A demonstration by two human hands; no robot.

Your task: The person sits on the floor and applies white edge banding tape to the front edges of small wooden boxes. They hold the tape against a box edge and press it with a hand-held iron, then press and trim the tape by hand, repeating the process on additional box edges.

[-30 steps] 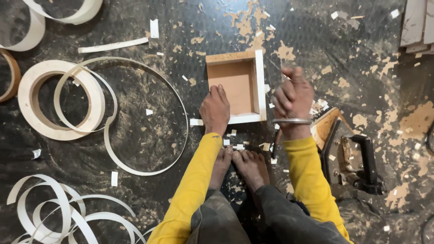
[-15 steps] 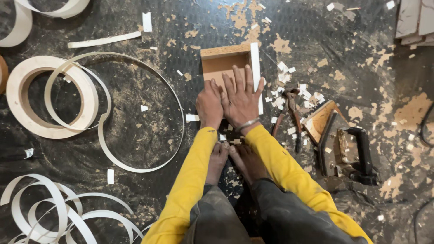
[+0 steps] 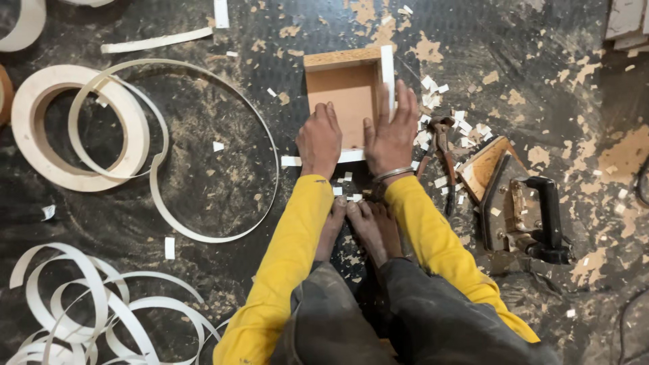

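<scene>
We press both hands on the wooden box [image 3: 345,94] lying at twelve o'clock: left hand [image 3: 319,140] curled on its near edge, right hand [image 3: 392,132] flat with spread fingers [image 3: 395,101] along the white edge strip [image 3: 387,73].

Sleeves [image 3: 291,270] are bright yellow, trousers [image 3: 405,318] a dusty dark grey. The little box [image 3: 345,94] is tan-orange inside with white edge strips. Floor [image 3: 541,40] is black, speckled all over with tan chips and white offcuts. Tape roll [image 3: 40,128] is cream; the loose strips [image 3: 101,304] are white. The iron [image 3: 534,216] is black.
</scene>
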